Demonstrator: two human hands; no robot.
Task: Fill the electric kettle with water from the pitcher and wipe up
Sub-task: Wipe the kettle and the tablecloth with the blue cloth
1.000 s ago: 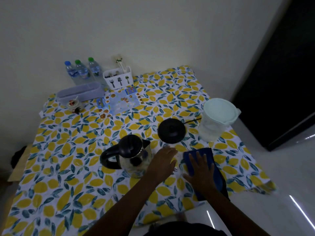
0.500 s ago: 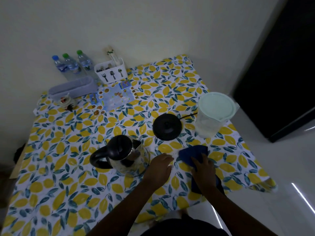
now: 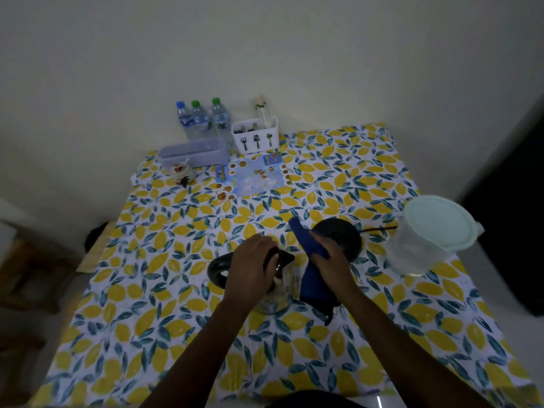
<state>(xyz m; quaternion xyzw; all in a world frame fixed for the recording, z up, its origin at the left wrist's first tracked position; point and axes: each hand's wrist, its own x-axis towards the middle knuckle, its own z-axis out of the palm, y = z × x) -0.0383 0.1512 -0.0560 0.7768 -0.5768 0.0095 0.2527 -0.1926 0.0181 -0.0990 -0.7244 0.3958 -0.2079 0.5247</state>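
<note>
**A:** What's laid out, biggest first?

**B:** The table under its lemon-and-leaf printed cloth carries everything. I'll place the rest from the glass electric kettle with its black lid and black loop handle, which stands upright near the middle of the cloth. Well to its right is the clear plastic pitcher with a pale green lid, lid on. Just beyond the kettle and to its right sits the round black kettle base, its cord running toward the pitcher.

**A:** And your hands?

**B:** My left hand lies over the kettle's lid, fingers curled down around it. My right hand is closed around the dark blue cloth, held just right of the kettle; one end sticks up past my knuckles, the rest hangs down toward the table. Whether it touches the glass, I cannot tell.

**A:** Farther back?

**B:** Far beyond the kettle, by the wall: a long grey plastic tray, a white cutlery holder printed with fork and spoon shapes, three small water bottles, and a pale blue illustrated sheet.
</note>
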